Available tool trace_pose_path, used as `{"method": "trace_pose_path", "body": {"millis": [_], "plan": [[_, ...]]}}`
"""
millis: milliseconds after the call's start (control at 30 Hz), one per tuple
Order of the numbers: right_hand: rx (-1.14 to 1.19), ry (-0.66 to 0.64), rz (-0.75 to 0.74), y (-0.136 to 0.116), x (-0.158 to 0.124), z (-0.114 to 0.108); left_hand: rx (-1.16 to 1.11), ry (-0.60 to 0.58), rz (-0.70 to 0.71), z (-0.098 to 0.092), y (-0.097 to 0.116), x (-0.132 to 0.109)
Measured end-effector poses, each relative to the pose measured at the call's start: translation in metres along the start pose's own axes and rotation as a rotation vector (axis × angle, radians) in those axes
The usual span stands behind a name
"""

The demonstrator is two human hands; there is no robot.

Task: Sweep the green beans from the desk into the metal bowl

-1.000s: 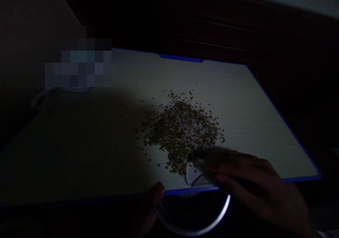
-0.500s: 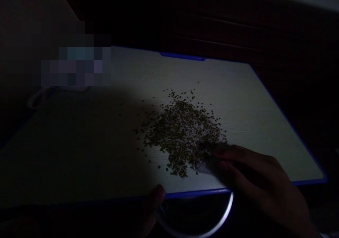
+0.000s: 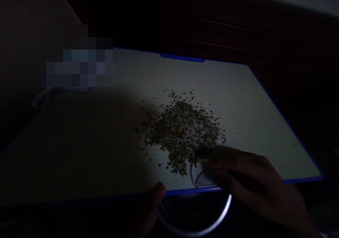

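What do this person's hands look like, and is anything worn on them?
The right hand and the left hand are both bare, with no gloves. No ring or watch can be made out, though the light is poor. Any sleeves are lost in the darkness at the lower edge of the view, and the left hand lies mostly in shadow.

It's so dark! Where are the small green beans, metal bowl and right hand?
small green beans (image 3: 182, 135): head view, middle of the pile
metal bowl (image 3: 221, 219): head view, rim
right hand (image 3: 251, 181): head view, back of the hand
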State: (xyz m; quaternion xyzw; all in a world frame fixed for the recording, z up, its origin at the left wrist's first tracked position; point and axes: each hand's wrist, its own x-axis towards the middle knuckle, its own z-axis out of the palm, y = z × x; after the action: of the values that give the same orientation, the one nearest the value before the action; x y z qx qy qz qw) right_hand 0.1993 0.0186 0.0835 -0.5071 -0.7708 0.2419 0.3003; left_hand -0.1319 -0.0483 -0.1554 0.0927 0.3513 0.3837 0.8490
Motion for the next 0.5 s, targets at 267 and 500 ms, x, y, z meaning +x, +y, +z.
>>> {"method": "trace_pose_path", "body": {"millis": [267,500], "plan": [[0.024,0.013,0.045,-0.001,0.001,-0.002,0.065,0.268,-0.183,-0.002,-0.004,0.003],[-0.041,0.105,0.190,-0.004,0.002,-0.002,0.099,0.279,0.047,0.022,-0.015,0.005]]}}
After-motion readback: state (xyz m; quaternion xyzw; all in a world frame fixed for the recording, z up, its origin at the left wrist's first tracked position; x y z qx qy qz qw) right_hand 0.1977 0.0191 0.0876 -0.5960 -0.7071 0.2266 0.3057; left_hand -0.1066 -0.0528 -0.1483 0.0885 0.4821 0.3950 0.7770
